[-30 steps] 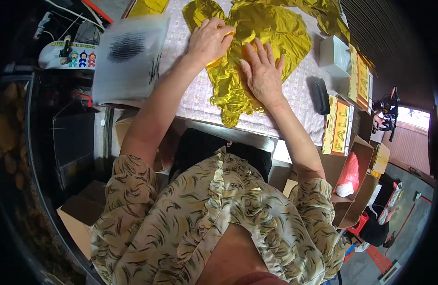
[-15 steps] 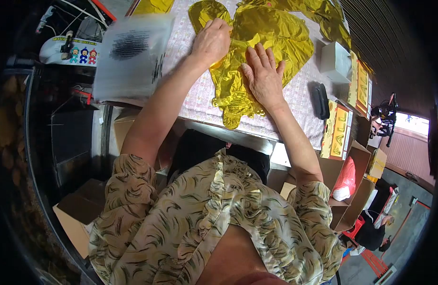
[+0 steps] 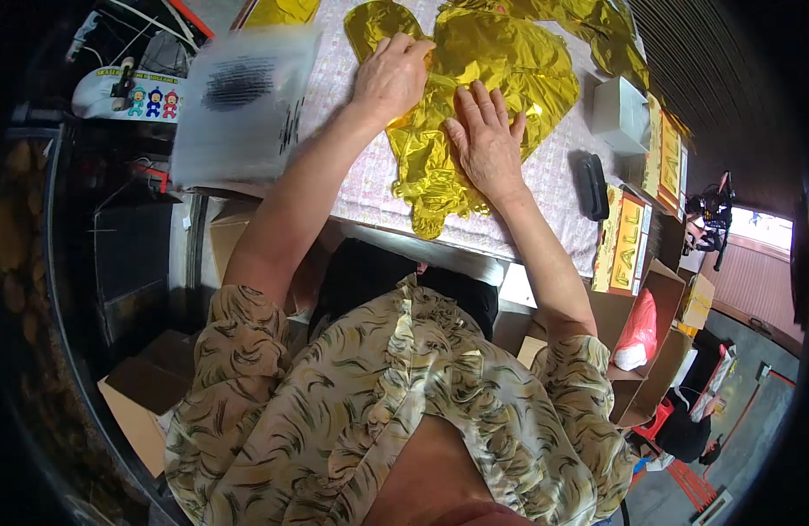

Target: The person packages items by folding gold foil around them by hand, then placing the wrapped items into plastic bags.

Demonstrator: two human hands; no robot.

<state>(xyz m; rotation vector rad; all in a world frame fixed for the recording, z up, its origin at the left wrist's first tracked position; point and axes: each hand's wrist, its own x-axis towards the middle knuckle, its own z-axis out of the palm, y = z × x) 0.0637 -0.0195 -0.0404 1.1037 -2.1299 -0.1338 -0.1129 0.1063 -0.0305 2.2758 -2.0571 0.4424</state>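
Observation:
A shiny gold foil balloon (image 3: 509,48), flat and creased, lies on the patterned cloth of the table. Its narrow crumpled end (image 3: 428,197) reaches the near edge. My left hand (image 3: 389,83) is closed at the balloon's left part, fingers curled with a bit of foil apparently pinched at the tips; the hand hides the exact grip. My right hand (image 3: 488,149) rests flat on the middle of the foil, fingers spread and pressing nothing but the sheet.
A stack of clear plastic bags (image 3: 238,114) lies at the table's left. To the right are a black case (image 3: 592,187), an open white box (image 3: 621,116) and yellow boxes (image 3: 628,241) with lettering. More gold foil (image 3: 597,44) lies at the back. Cardboard boxes (image 3: 146,386) stand below.
The fingertips of my left hand have shifted slightly to the right and the foil near them has moved a little. My right hand stays in place.

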